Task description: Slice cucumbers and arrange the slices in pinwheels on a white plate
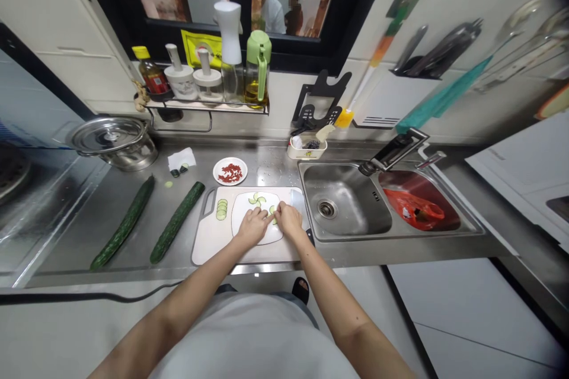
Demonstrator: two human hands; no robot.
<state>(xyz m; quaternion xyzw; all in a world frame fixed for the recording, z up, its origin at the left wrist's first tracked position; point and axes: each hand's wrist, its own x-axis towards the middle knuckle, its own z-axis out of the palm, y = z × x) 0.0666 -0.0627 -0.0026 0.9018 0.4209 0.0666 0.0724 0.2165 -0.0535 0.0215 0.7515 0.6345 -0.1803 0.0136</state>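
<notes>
A white plate [240, 226] with a dark rim line rests on the pale cutting board [208, 243]. On it, several thin cucumber slices [256, 198] form a curved pattern. My left hand [254, 225] is over the plate, fingers loosely stretched towards my right hand. Fingertips of my right hand [290, 219] are closed together at a cucumber slice [272, 209] on the plate's right side. Partly hidden by that hand lies a knife, its blade [296, 195] and black handle [310, 237] showing. A short row of overlapping cucumber slices [221, 209] lies at the board's left.
Two long cucumbers [178, 222] lie left of the board. Behind it stands a small dish [217, 176] of red pieces. Cucumber ends rest beside a white paper [181, 158]. A lidded pot [128, 151] is back left; a double sink [351, 219] is right.
</notes>
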